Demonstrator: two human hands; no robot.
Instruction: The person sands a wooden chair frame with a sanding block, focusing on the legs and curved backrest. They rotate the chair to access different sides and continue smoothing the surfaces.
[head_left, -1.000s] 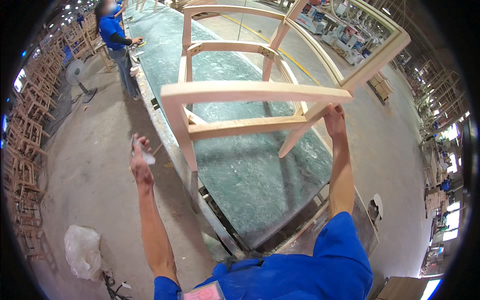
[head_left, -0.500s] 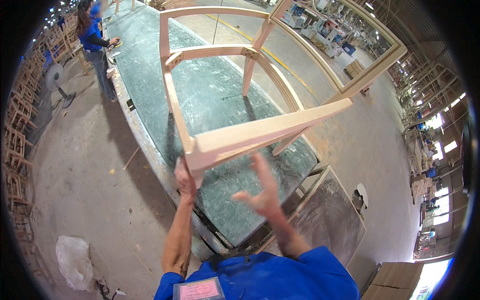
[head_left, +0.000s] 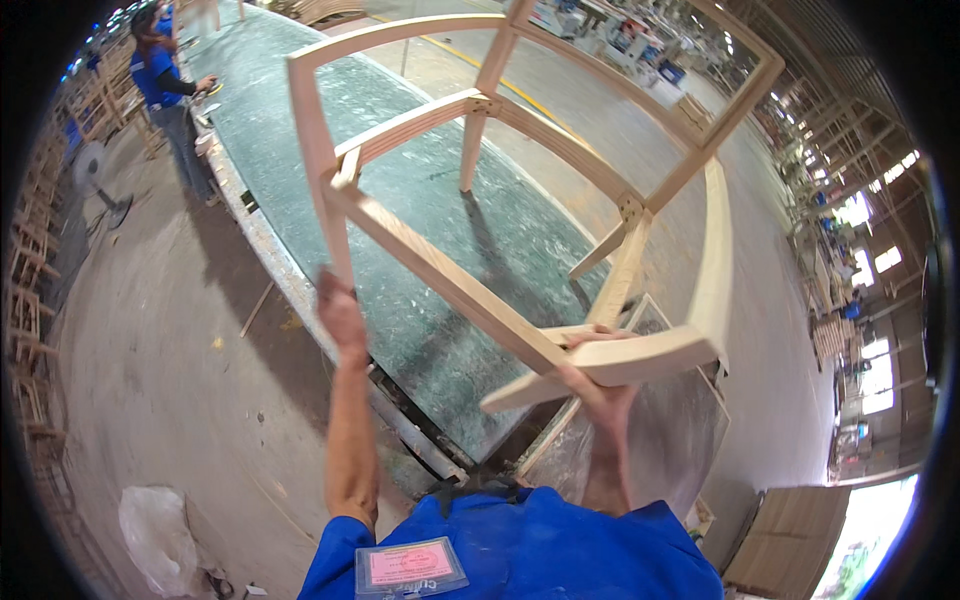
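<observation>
A bare light-wood chair frame with curved rails and armrests is held tilted over the near end of a long green-topped table. My left hand is closed at the lower end of a leg on the left side, slightly blurred. My right hand grips the frame at the near right, where a rail meets a curved piece. Its thumb lies beneath that piece, and part of its fingers is hidden behind the wood. One far leg reaches down to the tabletop.
A co-worker in blue stands at the table's far left side. A standing fan is on the floor at left, with stacked chair frames beyond. A dark board sits right of the table's end. A plastic bag lies lower left.
The chair frame has turned, its near edge swinging to the right. My right hand, open and free before, now grips it. My left hand has moved left and up to a leg.
</observation>
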